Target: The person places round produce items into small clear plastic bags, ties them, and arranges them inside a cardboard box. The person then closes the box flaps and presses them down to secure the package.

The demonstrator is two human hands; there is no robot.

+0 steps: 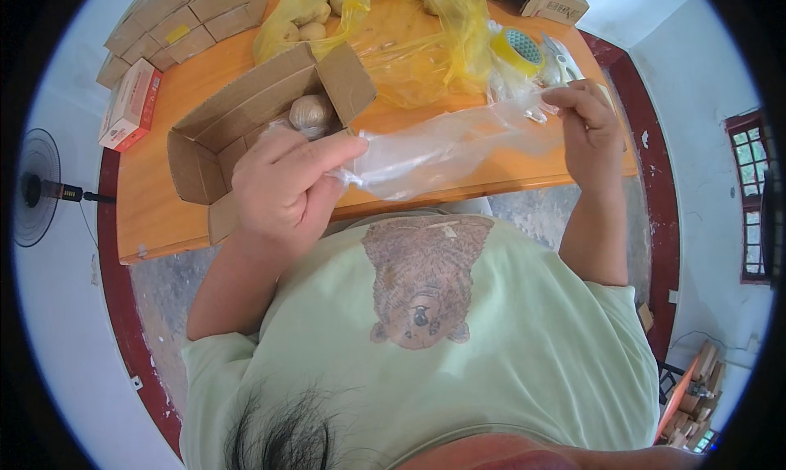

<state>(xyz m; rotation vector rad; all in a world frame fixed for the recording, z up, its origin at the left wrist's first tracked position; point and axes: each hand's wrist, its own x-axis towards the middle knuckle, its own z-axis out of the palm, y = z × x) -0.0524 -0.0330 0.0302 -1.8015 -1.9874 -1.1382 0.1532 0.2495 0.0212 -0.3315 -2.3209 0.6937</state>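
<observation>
A clear plastic bag (430,154) is stretched between my two hands above the table's near edge. My left hand (288,181) pinches one end, in front of an open cardboard box (239,114). My right hand (586,111) pinches the other end, near the scissors. Inside the box lies a round brownish potato (310,114) wrapped in clear plastic; part of the box's inside is hidden by my left hand. Behind the bag spreads a yellow plastic bag (424,64) with several potatoes (313,31) in it.
A roll of tape (522,49), scissors (560,58) and crumpled clear plastic (513,92) lie at the right of the orange table (159,206). Stacked cardboard boxes (184,22) and a red-and-white box (130,104) stand at the left. Another carton (556,2) is at the back right.
</observation>
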